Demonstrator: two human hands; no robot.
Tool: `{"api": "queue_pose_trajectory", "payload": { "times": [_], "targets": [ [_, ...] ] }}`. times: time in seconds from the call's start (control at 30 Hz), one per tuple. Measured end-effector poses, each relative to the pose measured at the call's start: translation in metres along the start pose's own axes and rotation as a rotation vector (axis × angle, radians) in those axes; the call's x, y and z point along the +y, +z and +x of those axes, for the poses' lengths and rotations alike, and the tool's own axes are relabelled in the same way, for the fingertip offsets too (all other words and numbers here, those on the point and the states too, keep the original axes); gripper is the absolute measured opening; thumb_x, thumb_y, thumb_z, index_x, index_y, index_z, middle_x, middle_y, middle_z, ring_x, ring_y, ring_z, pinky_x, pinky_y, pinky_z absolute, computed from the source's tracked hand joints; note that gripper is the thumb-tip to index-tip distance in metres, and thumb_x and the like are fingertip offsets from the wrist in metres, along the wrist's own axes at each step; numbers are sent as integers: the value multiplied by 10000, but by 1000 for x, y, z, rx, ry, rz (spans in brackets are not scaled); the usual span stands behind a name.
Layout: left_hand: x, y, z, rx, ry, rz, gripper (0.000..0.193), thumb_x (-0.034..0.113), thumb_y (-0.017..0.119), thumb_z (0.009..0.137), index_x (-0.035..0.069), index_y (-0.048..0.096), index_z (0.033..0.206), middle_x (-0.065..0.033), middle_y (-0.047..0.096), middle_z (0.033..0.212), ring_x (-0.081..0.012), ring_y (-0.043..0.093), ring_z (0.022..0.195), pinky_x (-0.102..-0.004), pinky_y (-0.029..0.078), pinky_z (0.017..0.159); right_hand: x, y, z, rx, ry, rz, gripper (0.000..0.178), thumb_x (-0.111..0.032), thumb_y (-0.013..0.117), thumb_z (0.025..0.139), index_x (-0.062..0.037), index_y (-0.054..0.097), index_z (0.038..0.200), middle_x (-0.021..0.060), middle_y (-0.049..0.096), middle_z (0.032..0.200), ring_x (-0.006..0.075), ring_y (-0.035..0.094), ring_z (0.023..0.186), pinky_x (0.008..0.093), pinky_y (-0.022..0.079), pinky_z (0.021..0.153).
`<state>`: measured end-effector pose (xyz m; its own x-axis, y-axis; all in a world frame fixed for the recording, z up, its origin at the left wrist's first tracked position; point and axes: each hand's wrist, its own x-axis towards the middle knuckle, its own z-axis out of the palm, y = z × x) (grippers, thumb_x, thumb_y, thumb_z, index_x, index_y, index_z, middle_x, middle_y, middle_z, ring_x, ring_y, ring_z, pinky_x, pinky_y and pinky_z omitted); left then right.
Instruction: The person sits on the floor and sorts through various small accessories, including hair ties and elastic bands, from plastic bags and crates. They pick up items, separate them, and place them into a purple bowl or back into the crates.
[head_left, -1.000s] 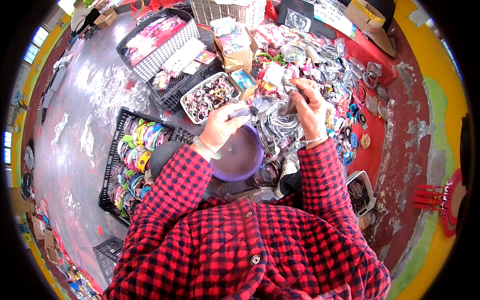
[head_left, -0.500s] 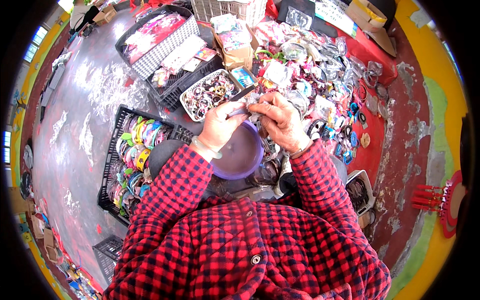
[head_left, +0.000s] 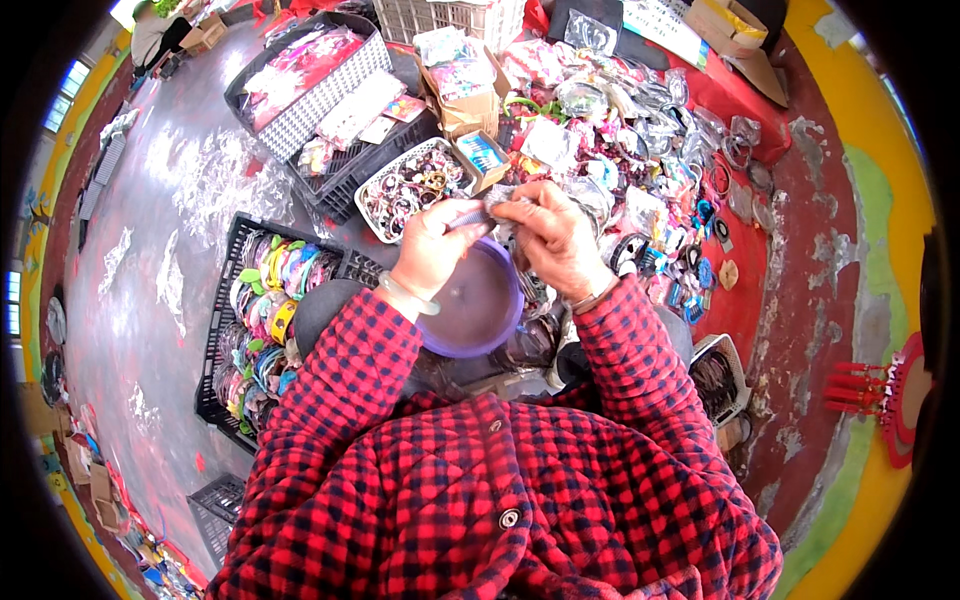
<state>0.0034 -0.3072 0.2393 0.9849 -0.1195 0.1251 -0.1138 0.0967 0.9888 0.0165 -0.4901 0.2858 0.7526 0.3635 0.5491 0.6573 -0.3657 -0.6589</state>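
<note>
My left hand (head_left: 436,250) pinches a small grey ribbed piece (head_left: 468,217), whose kind I cannot make out. At its right end is some crumpled clear plastic (head_left: 499,199), gripped between the thumb and fingers of my right hand (head_left: 556,240). The two hands nearly meet, raised over the far rim of a purple basin (head_left: 512,322). Just beyond them stand a white basket (head_left: 367,190) of hair ties and a small open carton (head_left: 492,176) with blue packets.
A black crate (head_left: 212,375) of colourful headbands stands at my left. Bagged hair accessories (head_left: 640,150) are heaped on a red cloth (head_left: 745,265) at the right. Stacked crates (head_left: 345,95) and a cardboard box (head_left: 478,115) stand farther back. A person (head_left: 150,38) sits at the far left.
Both hands keep their hold and have shifted only slightly, with the right fingers a little nearer the left. The whole view has moved slightly, and more of the far person shows.
</note>
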Motion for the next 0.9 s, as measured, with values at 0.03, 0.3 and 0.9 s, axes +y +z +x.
{"api": "queue_pose_trajectory", "payload": {
  "times": [0.03, 0.3, 0.9],
  "targets": [
    [2, -2, 3, -1, -2, -11, 220, 0, 617, 798, 5, 612, 1017, -13, 626, 807, -34, 530, 636, -191, 435, 546, -4, 1, 0, -20, 6, 31, 310, 89, 527, 699, -81, 645, 930, 99, 583, 874, 256, 598, 792, 307, 490, 686],
    [10, -2, -3, 11, -163, -223, 221, 18, 594, 813, 3, 611, 1033, -11, 615, 806, -36, 473, 566, -172, 397, 515, 17, 12, -4, 69, 63, -54, 280, 44, 543, 725, -100, 642, 944, 109, 573, 909, 271, 601, 774, 326, 491, 664],
    [-6, -26, 13, 311, -359, -1002, 159, 150, 473, 906, 87, 561, 1024, -42, 596, 890, -195, 547, 811, -395, 449, 784, 64, 1, -10, 292, 665, 726, 216, -70, 562, 863, -39, 600, 1073, -17, 598, 947, 49, 525, 813, 189, 414, 732]
  ]
}}
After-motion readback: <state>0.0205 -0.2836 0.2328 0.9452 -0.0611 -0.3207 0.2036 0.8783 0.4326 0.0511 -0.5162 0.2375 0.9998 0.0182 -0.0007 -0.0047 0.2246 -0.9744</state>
